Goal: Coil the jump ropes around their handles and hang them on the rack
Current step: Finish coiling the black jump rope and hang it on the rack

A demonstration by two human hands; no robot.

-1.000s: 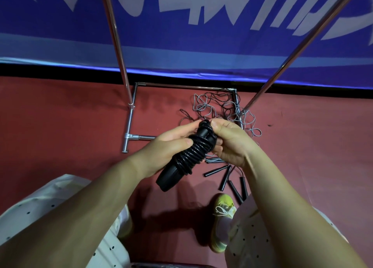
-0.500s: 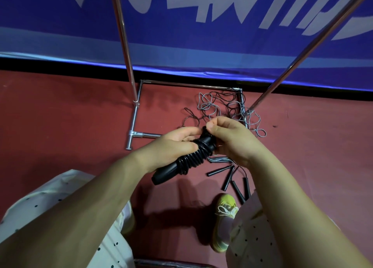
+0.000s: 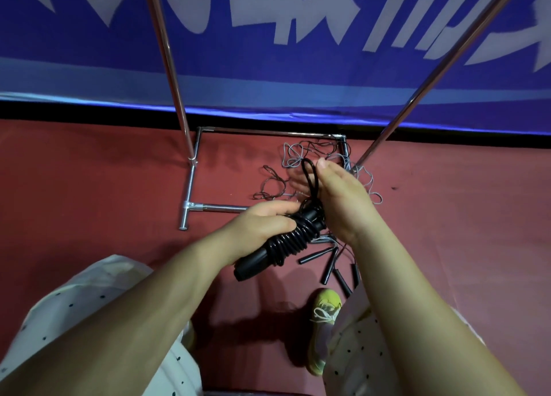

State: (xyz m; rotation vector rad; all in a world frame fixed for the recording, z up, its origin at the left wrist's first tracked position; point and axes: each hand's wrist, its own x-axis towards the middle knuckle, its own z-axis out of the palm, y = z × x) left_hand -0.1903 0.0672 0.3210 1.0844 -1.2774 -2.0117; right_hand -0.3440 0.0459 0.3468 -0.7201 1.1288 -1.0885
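At frame centre, our left hand grips the coiled black jump rope's handles; our right hand pinches its loop upright above them.

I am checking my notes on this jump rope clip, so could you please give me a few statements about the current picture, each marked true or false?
1. The left hand grips the black handles with rope coiled around them. True.
2. The right hand holds up a loop of black rope above the coil. True.
3. The coiled rope already hangs on the rack. False: it is in the hands, in front of the rack's poles.
4. The floor by the rack base is bare. False: tangled loose ropes and spare handles lie there.
5. A yellow shoe shows below the hands. True.
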